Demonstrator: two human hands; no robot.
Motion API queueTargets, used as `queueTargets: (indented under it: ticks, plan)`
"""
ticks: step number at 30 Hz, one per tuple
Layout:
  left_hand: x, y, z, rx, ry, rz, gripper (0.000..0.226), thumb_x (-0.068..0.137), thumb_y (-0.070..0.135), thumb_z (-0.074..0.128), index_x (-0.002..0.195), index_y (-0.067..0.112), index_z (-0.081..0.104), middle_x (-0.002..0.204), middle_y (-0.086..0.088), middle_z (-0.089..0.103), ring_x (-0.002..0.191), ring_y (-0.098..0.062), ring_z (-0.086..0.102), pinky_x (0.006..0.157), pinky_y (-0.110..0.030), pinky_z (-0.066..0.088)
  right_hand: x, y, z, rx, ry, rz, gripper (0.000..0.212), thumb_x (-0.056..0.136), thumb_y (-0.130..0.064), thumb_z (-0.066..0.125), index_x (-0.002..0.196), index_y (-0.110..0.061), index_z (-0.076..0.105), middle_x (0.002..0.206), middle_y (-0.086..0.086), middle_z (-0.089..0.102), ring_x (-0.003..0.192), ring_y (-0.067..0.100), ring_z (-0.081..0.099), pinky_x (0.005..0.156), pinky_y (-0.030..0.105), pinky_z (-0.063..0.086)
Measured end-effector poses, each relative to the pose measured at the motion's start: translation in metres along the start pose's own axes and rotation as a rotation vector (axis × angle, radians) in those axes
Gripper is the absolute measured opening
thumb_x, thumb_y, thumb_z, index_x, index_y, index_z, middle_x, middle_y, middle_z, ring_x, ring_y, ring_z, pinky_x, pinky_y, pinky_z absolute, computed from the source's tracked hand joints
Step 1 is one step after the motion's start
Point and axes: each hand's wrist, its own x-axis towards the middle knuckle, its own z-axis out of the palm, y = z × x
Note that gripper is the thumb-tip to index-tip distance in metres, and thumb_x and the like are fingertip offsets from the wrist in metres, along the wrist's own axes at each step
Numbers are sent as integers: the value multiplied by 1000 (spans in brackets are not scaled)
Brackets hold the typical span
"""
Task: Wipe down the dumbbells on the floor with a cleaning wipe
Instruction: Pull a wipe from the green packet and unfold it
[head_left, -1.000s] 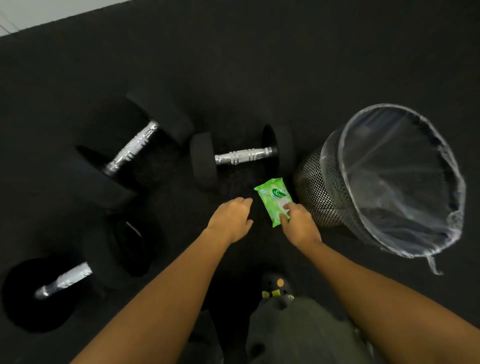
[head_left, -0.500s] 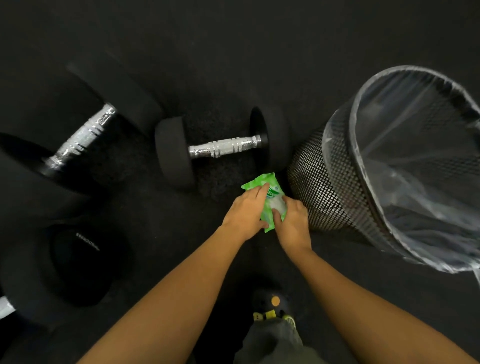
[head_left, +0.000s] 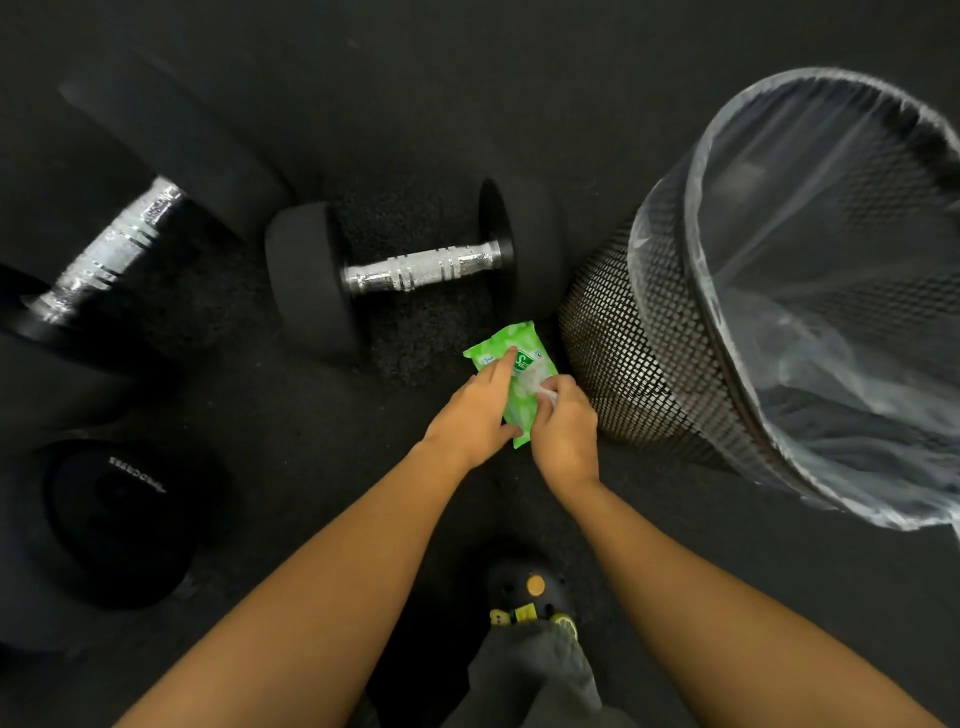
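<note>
A green pack of cleaning wipes (head_left: 506, 345) lies on the black floor between a small dumbbell and a bin. My left hand (head_left: 475, 415) presses down on the pack, index finger stretched across its label. My right hand (head_left: 563, 431) pinches a white wipe (head_left: 540, 382) at the pack's opening. The small dumbbell (head_left: 421, 270) with a chrome grip lies just beyond the pack. A larger dumbbell (head_left: 109, 254) lies at the left, and a third one (head_left: 104, 514) sits at the lower left with only its black head showing.
A black mesh waste bin (head_left: 639, 338) lined with a clear plastic bag stands at the right, close to the pack and my right hand. My shoe (head_left: 530, 592) and trouser leg are at the bottom centre. Black rubber flooring fills the scene.
Both hands have closed in on the wipe pack: the left hand now holds it down, and the right fingers have taken hold of a white wipe at the opening. The view has dropped closer to the floor.
</note>
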Motion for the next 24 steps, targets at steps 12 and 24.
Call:
queueTargets:
  ticks: [12, 24]
  plan:
    - [-6, -5, -8, -122, 134, -34, 58, 93, 20, 55, 144, 9, 30, 146, -9, 37, 133, -21, 38, 108, -29, 30, -26, -12, -14, 191, 73, 3, 13, 95, -11, 50, 105, -5, 55, 95, 7, 60, 85, 17, 55, 73, 25, 42]
    - [-50, 15, -50, -853, 240, -268, 25, 83, 5, 66, 108, 5, 61, 89, 1, 63, 84, -9, 60, 75, -22, 52, -46, -54, -31, 497, -277, 30, 18, 90, -31, 59, 107, -26, 59, 92, 5, 66, 82, 15, 61, 80, 33, 50]
